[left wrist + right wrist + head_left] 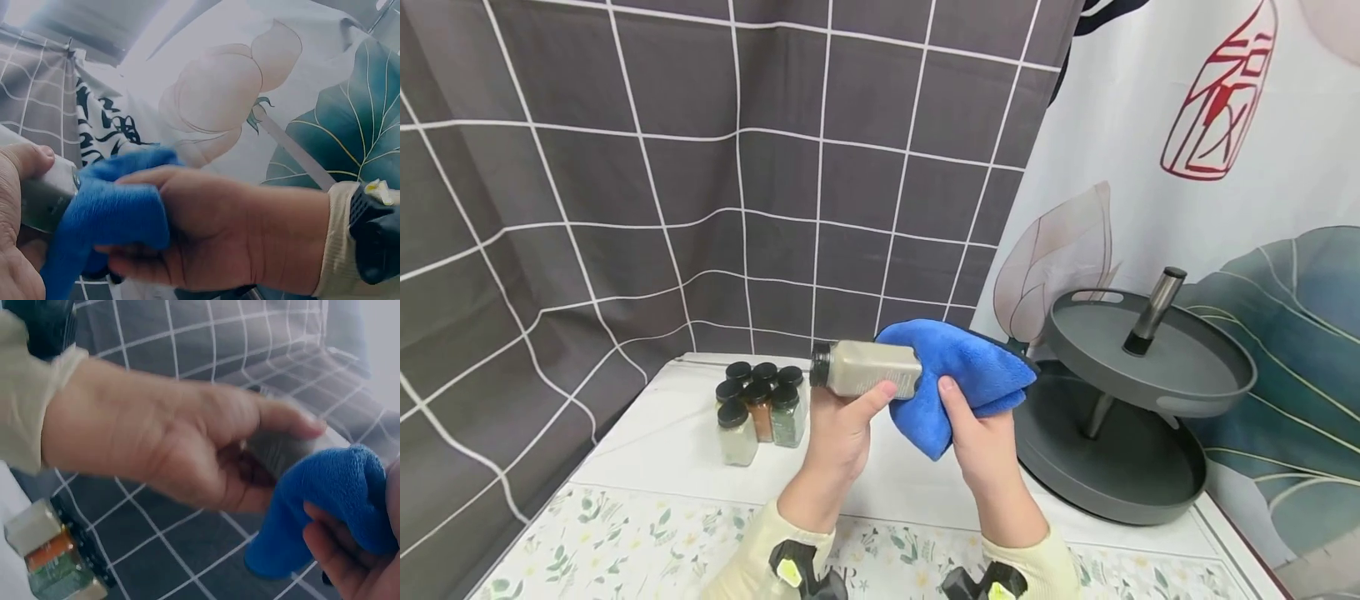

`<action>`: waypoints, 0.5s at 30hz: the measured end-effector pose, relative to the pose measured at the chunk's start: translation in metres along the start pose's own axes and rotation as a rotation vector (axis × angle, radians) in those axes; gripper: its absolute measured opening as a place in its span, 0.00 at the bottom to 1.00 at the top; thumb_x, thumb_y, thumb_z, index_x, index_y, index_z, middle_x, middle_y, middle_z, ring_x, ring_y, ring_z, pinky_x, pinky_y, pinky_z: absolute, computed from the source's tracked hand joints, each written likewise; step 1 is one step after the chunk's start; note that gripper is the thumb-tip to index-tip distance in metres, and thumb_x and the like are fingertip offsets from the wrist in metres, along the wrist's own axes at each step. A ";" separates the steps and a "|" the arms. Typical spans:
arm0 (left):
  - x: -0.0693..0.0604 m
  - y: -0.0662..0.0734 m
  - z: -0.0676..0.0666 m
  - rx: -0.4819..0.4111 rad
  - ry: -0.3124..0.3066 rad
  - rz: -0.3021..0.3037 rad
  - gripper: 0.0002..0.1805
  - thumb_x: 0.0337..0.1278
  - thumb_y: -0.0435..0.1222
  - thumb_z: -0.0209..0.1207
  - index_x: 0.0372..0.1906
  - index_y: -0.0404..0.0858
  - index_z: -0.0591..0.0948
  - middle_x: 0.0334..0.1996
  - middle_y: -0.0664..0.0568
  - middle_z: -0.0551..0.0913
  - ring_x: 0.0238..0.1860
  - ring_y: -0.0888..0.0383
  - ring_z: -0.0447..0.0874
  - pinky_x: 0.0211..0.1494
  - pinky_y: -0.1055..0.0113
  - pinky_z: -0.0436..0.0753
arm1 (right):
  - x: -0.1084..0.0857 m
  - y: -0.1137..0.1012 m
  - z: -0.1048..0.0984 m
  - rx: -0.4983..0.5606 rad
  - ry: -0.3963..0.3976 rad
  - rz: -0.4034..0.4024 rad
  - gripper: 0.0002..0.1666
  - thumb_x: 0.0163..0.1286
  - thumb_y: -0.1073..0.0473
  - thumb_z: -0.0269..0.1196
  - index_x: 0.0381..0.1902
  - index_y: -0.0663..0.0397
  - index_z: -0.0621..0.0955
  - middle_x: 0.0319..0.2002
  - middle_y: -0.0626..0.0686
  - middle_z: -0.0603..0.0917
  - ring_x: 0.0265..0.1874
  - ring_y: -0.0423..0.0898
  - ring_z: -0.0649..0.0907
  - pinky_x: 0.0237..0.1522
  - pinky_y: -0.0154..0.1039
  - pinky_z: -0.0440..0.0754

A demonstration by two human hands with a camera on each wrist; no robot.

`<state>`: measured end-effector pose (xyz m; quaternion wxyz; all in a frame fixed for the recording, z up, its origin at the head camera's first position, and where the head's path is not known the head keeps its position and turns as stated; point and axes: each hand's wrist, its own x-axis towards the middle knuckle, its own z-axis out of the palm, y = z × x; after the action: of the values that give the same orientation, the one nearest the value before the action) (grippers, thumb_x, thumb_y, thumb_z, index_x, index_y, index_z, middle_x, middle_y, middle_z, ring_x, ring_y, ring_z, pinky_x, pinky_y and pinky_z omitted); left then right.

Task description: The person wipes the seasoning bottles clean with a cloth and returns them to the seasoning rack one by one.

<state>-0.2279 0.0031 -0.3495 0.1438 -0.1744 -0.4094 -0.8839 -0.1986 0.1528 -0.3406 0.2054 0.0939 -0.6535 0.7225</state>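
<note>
The left hand point(838, 433) grips a jar point(872, 368) with a black lid and pale contents, lying on its side in the air, lid to the left. A blue cloth point(958, 371) is pinched by the right hand point(988, 450) and touches the jar's bottom end. In the left wrist view the cloth point(106, 215) covers that end of the jar point(50, 194), with the right hand point(212, 231) behind it. The right wrist view shows the left hand point(162, 437) around the jar point(281, 447), beside the cloth point(319, 500).
Several black-lidded jars point(737, 433) stand grouped on the white surface point(662, 417) at the left. On the right is a dark grey two-tier round tray point(1112, 467) with a metal post point(1157, 308). A floral mat point(647, 542) covers the front; a grey checked curtain point(775, 183) hangs behind.
</note>
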 end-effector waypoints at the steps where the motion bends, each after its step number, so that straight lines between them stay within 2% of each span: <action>1: 0.000 0.001 0.001 0.018 -0.005 -0.002 0.32 0.39 0.19 0.67 0.56 0.34 0.74 0.49 0.48 0.82 0.51 0.53 0.82 0.60 0.61 0.80 | 0.001 -0.001 -0.001 -0.009 0.000 0.016 0.30 0.76 0.62 0.58 0.70 0.59 0.62 0.61 0.57 0.75 0.58 0.46 0.79 0.57 0.35 0.80; 5: 0.000 0.002 0.001 0.051 0.007 0.007 0.33 0.38 0.17 0.66 0.56 0.34 0.74 0.49 0.48 0.82 0.51 0.52 0.82 0.60 0.60 0.81 | 0.003 -0.004 -0.003 0.112 -0.022 0.062 0.27 0.75 0.65 0.56 0.68 0.56 0.63 0.59 0.55 0.73 0.57 0.48 0.78 0.57 0.37 0.80; 9: -0.002 0.005 0.001 0.075 0.012 0.054 0.33 0.36 0.18 0.68 0.55 0.35 0.75 0.47 0.48 0.83 0.49 0.53 0.82 0.56 0.61 0.83 | 0.002 -0.003 -0.005 0.201 -0.030 0.025 0.24 0.73 0.67 0.57 0.64 0.52 0.66 0.57 0.51 0.75 0.56 0.47 0.79 0.56 0.38 0.81; 12: -0.003 0.005 0.001 0.149 -0.042 0.142 0.33 0.36 0.19 0.71 0.55 0.33 0.76 0.47 0.49 0.83 0.48 0.53 0.83 0.52 0.62 0.84 | 0.005 0.003 -0.006 0.158 -0.046 -0.001 0.23 0.74 0.66 0.57 0.64 0.54 0.67 0.56 0.50 0.78 0.55 0.45 0.80 0.56 0.37 0.81; 14: -0.002 0.002 0.000 0.229 -0.116 0.223 0.33 0.37 0.19 0.72 0.54 0.31 0.74 0.47 0.47 0.83 0.48 0.53 0.82 0.51 0.62 0.85 | 0.010 0.012 -0.010 0.091 -0.087 0.033 0.24 0.74 0.65 0.57 0.65 0.59 0.67 0.56 0.53 0.79 0.54 0.45 0.81 0.55 0.37 0.81; 15: -0.001 0.001 -0.001 0.287 -0.151 0.252 0.32 0.38 0.19 0.72 0.54 0.31 0.74 0.48 0.47 0.82 0.48 0.53 0.82 0.51 0.62 0.84 | 0.014 0.017 -0.013 0.045 -0.122 0.075 0.25 0.74 0.64 0.57 0.66 0.61 0.67 0.56 0.55 0.79 0.53 0.46 0.81 0.55 0.38 0.81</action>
<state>-0.2275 0.0017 -0.3501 0.2454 -0.2676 -0.5158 -0.7759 -0.2167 0.1668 -0.3521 0.1359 0.1177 -0.6514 0.7371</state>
